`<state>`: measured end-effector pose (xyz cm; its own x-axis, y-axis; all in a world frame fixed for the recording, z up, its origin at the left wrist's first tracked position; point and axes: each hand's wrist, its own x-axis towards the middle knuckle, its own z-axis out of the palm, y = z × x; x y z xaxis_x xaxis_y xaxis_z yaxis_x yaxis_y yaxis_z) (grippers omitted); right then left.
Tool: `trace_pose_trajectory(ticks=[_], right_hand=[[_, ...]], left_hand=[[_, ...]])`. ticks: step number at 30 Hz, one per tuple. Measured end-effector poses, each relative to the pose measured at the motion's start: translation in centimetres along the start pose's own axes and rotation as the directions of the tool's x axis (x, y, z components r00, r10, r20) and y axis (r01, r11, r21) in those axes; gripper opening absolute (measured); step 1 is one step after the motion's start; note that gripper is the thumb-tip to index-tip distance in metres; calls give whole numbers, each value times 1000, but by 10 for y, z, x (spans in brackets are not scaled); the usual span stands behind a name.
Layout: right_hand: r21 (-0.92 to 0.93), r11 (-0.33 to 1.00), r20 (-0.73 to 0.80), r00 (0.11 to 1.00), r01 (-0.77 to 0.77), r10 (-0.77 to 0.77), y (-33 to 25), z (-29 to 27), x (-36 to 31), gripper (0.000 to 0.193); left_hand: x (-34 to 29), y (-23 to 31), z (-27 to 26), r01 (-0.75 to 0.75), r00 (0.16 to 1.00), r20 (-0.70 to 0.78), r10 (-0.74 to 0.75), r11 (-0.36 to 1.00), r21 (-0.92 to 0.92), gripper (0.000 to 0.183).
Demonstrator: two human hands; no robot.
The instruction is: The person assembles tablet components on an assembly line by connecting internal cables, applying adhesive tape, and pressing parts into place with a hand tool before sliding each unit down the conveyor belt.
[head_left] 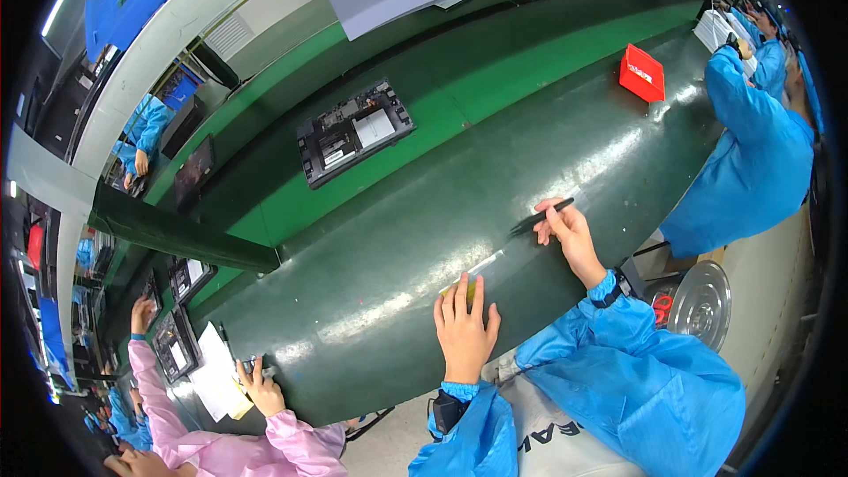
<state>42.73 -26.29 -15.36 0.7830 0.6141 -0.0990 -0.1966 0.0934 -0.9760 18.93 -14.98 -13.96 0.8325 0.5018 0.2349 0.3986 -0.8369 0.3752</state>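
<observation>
My left hand point(464, 322) lies flat on the dark green worktable point(380, 256), fingers together, covering a small yellow-green piece point(473, 286) that peeks out at the fingertips. My right hand point(565, 230) is further right, pinching a thin black pen-like tool point(541, 216) whose tip points left and down onto the table. Both forearms wear blue sleeves.
An open black device with exposed boards point(353, 131) rides on the green conveyor strip behind the table. A red bin point(642, 72) sits far right near a person in blue point(751, 150). A person in pink point(256, 389) works at the left with papers and small black devices. A round metal stool point(698, 296) stands right.
</observation>
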Motion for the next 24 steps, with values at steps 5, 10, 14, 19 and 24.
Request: trace_pose_trajectory(ticks=[5,10,14,19,24], right_hand=[[55,997,263,964,-51,35,-2,16,-35,20],[-92,995,505,860,-25,69,-2,27,-56,17],[-143,987,517,856,69,15,-1,17,-61,20],[-177,982,484,875,61,33,-14,20,-56,19],[-206,965,448,892,160,-52,-12,14,-37,14]], left_hand=[[4,7,1,70,989,-113,-99,969,-238,68],[-2,6,3,-55,979,-206,9,975,-217,41],[-1,16,-1,-23,948,-313,-60,967,-255,22],[8,18,4,-1,948,-305,-95,954,-299,22],[14,23,9,83,959,-228,-166,939,-334,33]])
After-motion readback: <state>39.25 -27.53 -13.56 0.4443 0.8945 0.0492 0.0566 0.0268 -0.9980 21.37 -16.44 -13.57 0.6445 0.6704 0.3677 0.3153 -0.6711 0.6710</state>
